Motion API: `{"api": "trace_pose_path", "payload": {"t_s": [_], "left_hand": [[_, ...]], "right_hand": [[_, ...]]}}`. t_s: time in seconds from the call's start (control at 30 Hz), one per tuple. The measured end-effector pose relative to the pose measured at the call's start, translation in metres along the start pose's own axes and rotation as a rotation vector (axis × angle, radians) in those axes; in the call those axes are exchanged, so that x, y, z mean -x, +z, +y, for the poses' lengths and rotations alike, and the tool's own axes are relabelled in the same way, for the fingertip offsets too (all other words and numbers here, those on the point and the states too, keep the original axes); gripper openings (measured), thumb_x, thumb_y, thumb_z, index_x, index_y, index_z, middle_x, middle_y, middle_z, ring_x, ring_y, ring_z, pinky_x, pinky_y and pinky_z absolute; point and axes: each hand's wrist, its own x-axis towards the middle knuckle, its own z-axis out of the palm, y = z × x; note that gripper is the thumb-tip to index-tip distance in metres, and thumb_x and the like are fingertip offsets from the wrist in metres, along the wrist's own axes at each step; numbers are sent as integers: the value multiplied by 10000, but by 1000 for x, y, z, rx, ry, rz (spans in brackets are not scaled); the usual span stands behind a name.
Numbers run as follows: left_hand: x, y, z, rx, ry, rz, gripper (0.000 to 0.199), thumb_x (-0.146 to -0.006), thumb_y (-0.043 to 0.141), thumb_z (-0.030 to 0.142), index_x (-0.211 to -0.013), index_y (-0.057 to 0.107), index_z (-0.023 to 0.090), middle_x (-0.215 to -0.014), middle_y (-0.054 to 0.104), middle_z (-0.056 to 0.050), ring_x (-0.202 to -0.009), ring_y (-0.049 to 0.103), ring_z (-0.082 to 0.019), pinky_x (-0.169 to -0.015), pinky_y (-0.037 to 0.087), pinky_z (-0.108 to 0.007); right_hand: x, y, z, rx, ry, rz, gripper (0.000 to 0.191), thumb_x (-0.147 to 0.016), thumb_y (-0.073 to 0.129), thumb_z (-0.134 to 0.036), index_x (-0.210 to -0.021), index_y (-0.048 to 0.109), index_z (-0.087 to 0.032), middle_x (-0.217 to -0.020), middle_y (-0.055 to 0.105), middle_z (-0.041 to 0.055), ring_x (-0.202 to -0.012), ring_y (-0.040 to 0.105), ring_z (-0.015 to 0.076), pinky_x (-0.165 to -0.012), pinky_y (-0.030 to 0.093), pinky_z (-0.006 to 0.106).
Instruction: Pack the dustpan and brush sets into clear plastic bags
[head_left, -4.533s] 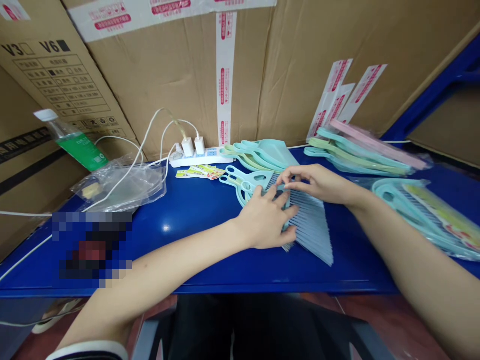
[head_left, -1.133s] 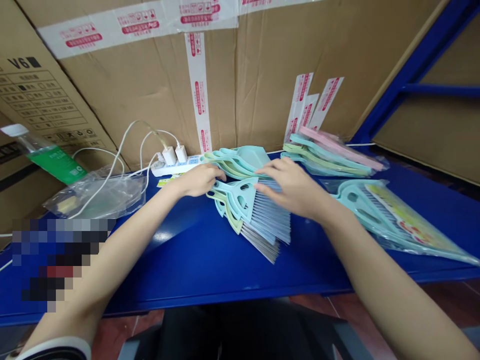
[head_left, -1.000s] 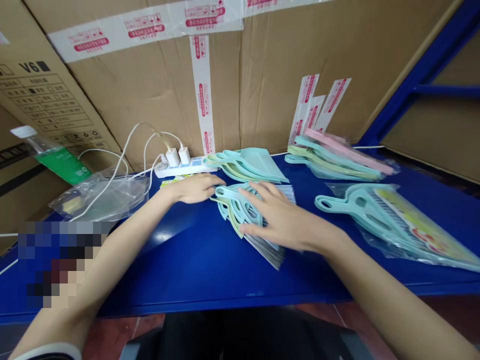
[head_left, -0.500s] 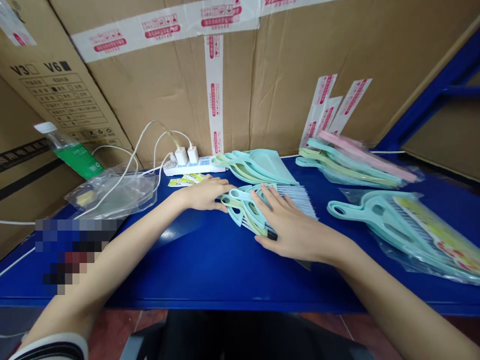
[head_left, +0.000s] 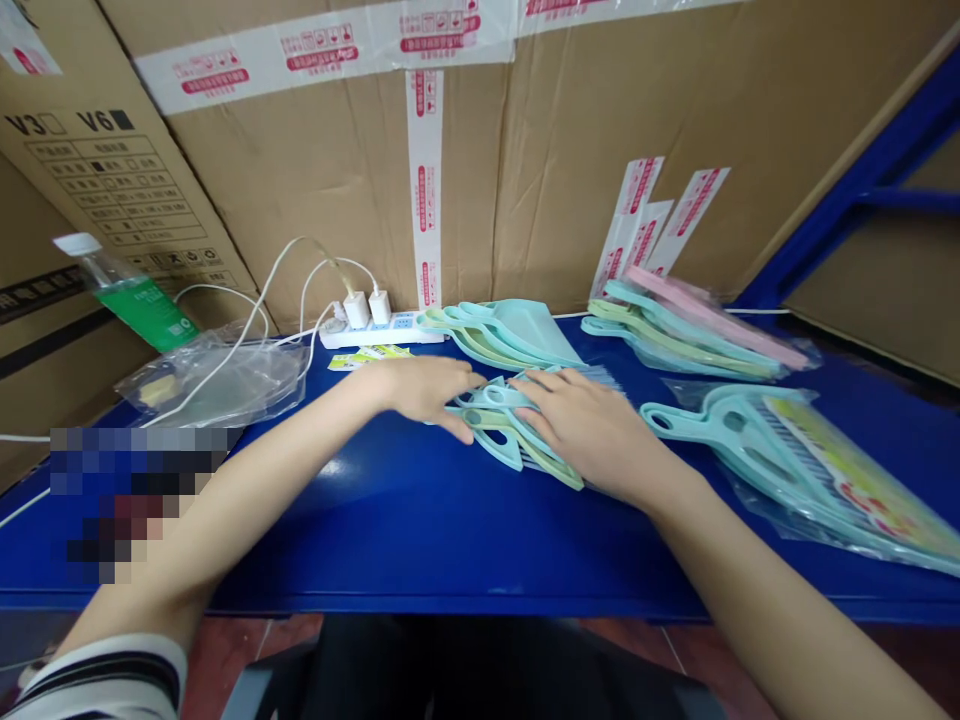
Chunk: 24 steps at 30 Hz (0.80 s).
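Hand brushes [head_left: 499,397], plastic, lt. blue & lt. green, qty. several: fanned pile on blue table [head_left: 390,520], handle ends L, bristles R; landmark for all below.
L. hand [head_left: 427,388]: at handle ends of brush pile, fingers over top, thumb apart on near side; can't tell if clamped on handles.
R. hand [head_left: 600,430]: palm down atop brush pile, fingers extended & slightly apart, thumb out; hides part of bristles.
Dustpans [head_left: 536,330], unbagged, lt. blue & lt. green: overlapping stack, just behind brush pile.
Bagged dustpan-and-brush set [head_left: 739,432], lt. blue, w/ printed card: R of brush pile, near.
Bagged dustpan sets [head_left: 690,325], asst. pink, blue, green: stacked, R & behind brush pile.
Printed cards [head_left: 364,357], yellow-green: L of brush pile, partly behind L. hand.
Power strip [head_left: 394,331], white, w/ 2 chargers [head_left: 356,309]: L & behind brush pile.
Clear plastic bags [head_left: 232,385]; bottle [head_left: 146,312], green label, tilted: far L of brush pile.
Cardboard cartons [head_left: 315,150], taped: behind brush pile, beyond dustpans.
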Motion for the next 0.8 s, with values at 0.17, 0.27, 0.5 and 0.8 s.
{"api": "trace_pose_path", "payload": {"t_s": [0.17, 0.27, 0.5, 0.8], "left_hand": [[-35, -20, -12, -136, -50, 241, 341, -1020, 459, 329, -1276, 618, 170, -1195, 698, -100, -1071, 652, -201, -886, 472, -294], [-64, -11, -13, -206, -114, 327, 337, -1005, 434, 218, -1272, 635, 171, -1286, 642, -150, -1205, 571, -276, -945, 431, -393], [-95, 4, -14, -295, -23, 347, 213, -964, 539, 179, -891, 740, 187, -906, 748, -61, -978, 645, -213, -857, 404, -337], [-62, -3, -19, -419, -11, 474, 236, -955, 507, 121, -827, 698, 172, -817, 715, -33, -813, 660, -177, -762, 412, -319]], "right_hand": [[-3, -5, -3, 50, 39, 10, 366, -990, 438, -252, -1247, 692, -195, -1274, 699, 136, -1079, 653, 310, -856, 533, 403], [-4, -7, -5, 72, 52, 16, 339, -992, 460, -251, -1225, 697, -187, -1233, 716, 133, -1059, 660, 299, -845, 520, 386], [-3, -7, -7, 108, 52, 51, 288, -991, 485, -227, -1146, 719, -163, -1157, 728, 136, -1049, 639, 293, -825, 478, 368], [-3, -1, -1, 155, -22, 187, 261, -981, 483, -212, -1021, 728, -131, -982, 729, 148, -964, 599, 289, -748, 439, 349]]}}
